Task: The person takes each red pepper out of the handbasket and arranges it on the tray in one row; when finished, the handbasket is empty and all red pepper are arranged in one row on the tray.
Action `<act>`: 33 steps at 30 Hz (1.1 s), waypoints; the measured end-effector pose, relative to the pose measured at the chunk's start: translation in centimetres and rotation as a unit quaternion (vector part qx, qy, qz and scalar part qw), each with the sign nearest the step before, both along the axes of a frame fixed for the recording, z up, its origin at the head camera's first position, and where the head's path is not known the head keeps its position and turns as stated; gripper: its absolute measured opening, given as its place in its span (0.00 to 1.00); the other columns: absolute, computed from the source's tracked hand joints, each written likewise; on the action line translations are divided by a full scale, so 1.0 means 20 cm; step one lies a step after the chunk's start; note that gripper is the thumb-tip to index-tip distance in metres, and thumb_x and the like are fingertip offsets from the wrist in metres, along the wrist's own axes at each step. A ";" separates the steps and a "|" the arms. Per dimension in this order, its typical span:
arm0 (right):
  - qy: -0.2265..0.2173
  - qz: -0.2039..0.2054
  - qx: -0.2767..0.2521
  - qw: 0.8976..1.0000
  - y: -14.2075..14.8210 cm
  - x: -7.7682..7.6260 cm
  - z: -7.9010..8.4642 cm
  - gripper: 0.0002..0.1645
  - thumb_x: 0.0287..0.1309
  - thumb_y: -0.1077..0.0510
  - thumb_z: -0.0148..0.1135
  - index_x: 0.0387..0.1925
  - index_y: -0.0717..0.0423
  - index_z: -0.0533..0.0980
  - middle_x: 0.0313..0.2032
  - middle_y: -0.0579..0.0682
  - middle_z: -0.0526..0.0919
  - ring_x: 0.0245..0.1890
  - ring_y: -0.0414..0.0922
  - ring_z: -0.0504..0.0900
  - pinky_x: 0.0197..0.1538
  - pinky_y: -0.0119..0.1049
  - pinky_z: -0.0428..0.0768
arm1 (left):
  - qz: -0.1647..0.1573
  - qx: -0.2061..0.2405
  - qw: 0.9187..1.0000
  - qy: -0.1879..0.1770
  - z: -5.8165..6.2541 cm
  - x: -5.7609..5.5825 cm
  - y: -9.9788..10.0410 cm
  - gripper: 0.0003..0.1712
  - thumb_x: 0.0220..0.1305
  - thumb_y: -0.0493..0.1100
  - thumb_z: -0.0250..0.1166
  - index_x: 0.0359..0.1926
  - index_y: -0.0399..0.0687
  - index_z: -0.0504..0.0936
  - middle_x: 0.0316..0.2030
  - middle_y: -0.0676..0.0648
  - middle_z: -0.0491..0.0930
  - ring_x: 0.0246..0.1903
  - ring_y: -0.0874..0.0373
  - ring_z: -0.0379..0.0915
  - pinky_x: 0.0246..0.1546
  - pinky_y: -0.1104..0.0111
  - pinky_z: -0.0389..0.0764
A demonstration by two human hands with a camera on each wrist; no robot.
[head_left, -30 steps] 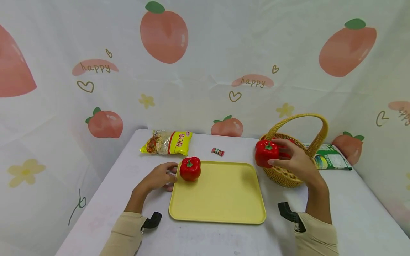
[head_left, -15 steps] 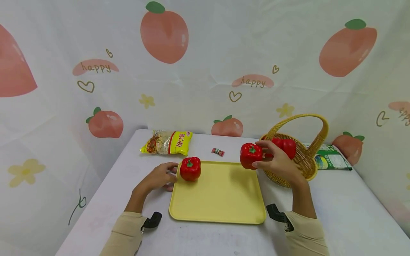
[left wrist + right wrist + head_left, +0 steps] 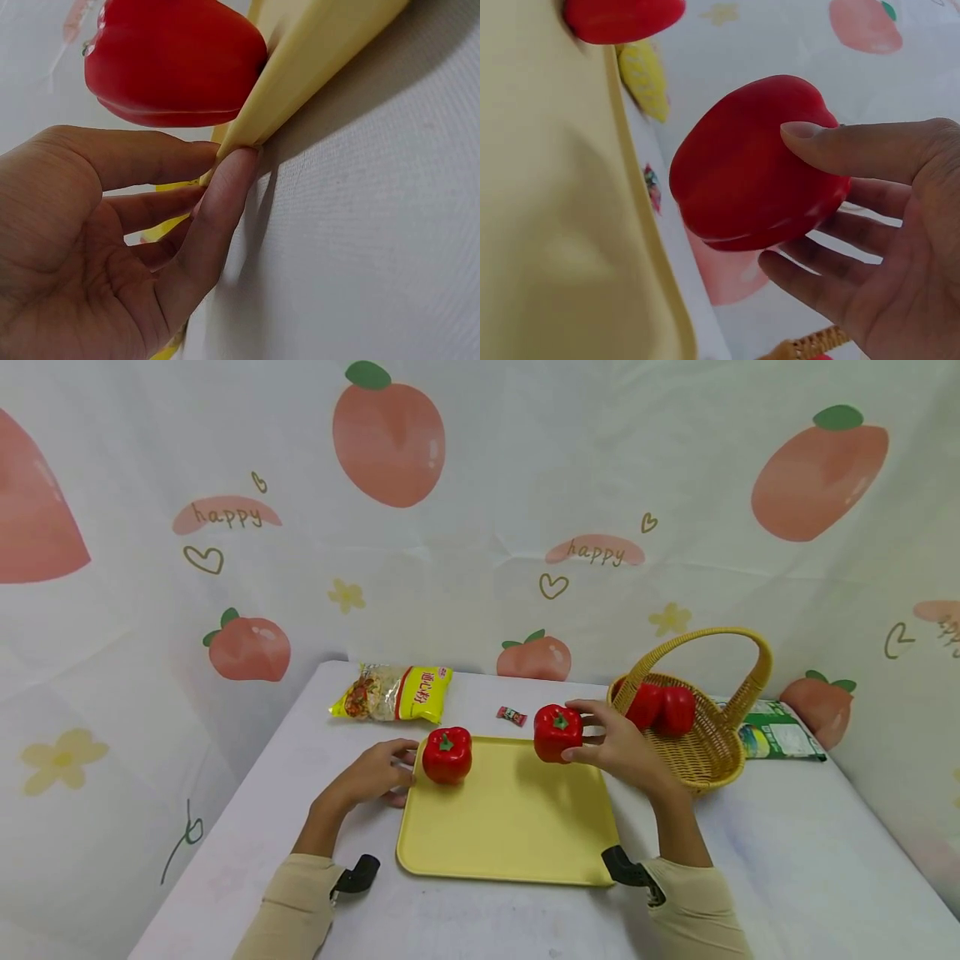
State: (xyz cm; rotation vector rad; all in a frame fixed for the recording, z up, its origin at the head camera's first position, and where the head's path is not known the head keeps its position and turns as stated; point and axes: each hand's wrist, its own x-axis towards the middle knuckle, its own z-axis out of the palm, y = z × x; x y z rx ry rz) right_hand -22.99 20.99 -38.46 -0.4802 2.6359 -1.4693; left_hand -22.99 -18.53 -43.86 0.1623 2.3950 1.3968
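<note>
A red bell pepper (image 3: 447, 756) with a green stem stands in the far left corner of a yellow tray (image 3: 502, 827). At the tray's left edge, my left hand (image 3: 373, 774) pinches the rim between thumb and fingers, as the left wrist view shows. My right hand (image 3: 622, 750) holds a second red bell pepper (image 3: 557, 735) above the tray's far right part. In the right wrist view the thumb (image 3: 810, 146) presses one side of this pepper, with fingers on the other. Fingers partly hide behind the pepper there.
To the right of the tray stands a wicker basket (image 3: 703, 764) with a tall handle, holding red peppers (image 3: 677, 710). Behind it lies a green-and-white packet (image 3: 783, 731). A yellow pasta bag (image 3: 393, 695) and a small red packet (image 3: 512, 716) lie beyond the tray.
My right hand has carried the bell pepper leftward from in front of the basket to above the tray, uncovering the peppers in the basket. My left hand stays at the tray's edge.
</note>
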 end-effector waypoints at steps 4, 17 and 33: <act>-0.006 0.011 -0.003 1.000 -0.03 -0.01 -0.02 0.44 0.58 0.58 0.77 0.73 0.59 0.69 0.69 0.62 0.75 0.62 0.66 0.81 0.59 0.54 0.87 | 0.004 -0.001 1.000 0.000 -0.01 -0.01 0.00 0.39 0.61 0.36 0.67 0.74 0.34 0.70 0.60 0.36 0.77 0.43 0.52 0.82 0.37 0.62 0.92; 0.001 0.034 0.008 0.999 -0.16 -0.02 -0.08 0.43 0.57 0.59 0.79 0.72 0.57 0.70 0.68 0.60 0.76 0.64 0.64 0.80 0.58 0.53 0.88 | -0.002 0.005 1.000 -0.003 -0.01 -0.01 0.00 0.40 0.62 0.36 0.67 0.75 0.34 0.69 0.61 0.36 0.77 0.45 0.51 0.82 0.38 0.62 0.92; 0.010 0.053 0.018 0.998 -0.30 0.00 -0.13 0.45 0.60 0.60 0.77 0.76 0.61 0.68 0.70 0.57 0.76 0.65 0.58 0.79 0.62 0.52 0.86 | -0.008 0.016 1.000 -0.005 0.01 0.01 0.00 0.40 0.62 0.36 0.67 0.75 0.32 0.67 0.61 0.34 0.76 0.42 0.52 0.82 0.38 0.60 0.92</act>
